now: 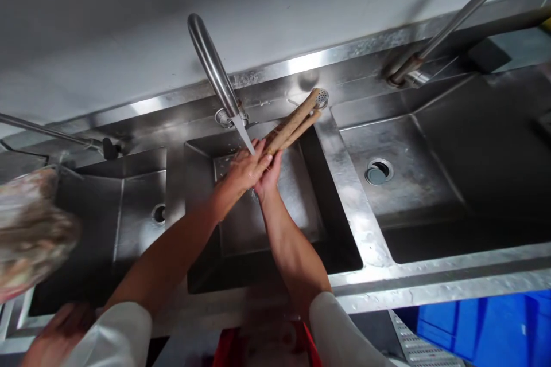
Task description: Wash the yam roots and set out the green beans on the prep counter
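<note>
Two or more long, tan-brown roots (297, 125), perhaps yams or burdock, slant up and to the right over the middle sink. My left hand (248, 167) lies across the top of them, its fingers closed round the near part. From below, my right hand (270, 176) grips the same roots, palm partly hidden beneath them. Water from the curved faucet (210, 60) runs onto my left hand and the roots. The far ends stick out past my fingers toward the sink's back rim. The near ends are mostly covered by my hands and forearm.
The middle sink (340, 183) sits between a left basin (140, 206) and a right basin (413, 166). Another person's hand (64, 330) is at the lower left, below a blurred clear bag (32, 229). Blue crates (486, 327) stand below right; something red (267, 347) is underneath.
</note>
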Motion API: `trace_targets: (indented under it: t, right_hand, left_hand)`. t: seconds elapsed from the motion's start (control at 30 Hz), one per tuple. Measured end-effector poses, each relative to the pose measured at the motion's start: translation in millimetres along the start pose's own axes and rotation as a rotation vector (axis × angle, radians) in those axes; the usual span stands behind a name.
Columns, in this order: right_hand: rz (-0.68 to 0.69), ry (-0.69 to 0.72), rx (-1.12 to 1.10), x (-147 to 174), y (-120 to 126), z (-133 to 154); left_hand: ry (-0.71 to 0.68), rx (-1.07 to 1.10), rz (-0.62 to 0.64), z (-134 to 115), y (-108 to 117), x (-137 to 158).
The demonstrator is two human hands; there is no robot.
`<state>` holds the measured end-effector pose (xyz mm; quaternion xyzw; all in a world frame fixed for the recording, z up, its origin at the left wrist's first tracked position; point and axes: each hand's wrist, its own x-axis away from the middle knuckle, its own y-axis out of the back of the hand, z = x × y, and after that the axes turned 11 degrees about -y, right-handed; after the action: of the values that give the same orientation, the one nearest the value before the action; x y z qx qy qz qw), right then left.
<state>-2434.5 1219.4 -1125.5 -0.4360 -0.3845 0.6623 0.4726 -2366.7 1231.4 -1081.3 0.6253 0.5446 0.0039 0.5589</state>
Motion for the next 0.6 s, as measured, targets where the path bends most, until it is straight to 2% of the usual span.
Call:
trace_targets:
  t: [0.1,0.2,0.4,0.5,0.6]
  right_hand:
    - [0.017,-0.014,0.037,-2,-5,1]
    - [0.036,-0.079,0.072,-5,-8,4]
    - [-0.004,0.016,0.096,-7,-16,9]
    - [-0.018,0.075,0.095,-6,-13,10]
    - [-0.015,0.081,0.116,-8,-4,9]
  left_hand:
    - [0.026,0.02,-0.047,1,3,-3]
    - [-0.023,-0.004,-0.033,6,6,-7]
    - [-0.075,0.006,-0.063,16,8,-9]
    - [-0.09,0.068,-0.057,23,1,-8]
    - [-0.081,0.14,-0.129,34,-10,-6]
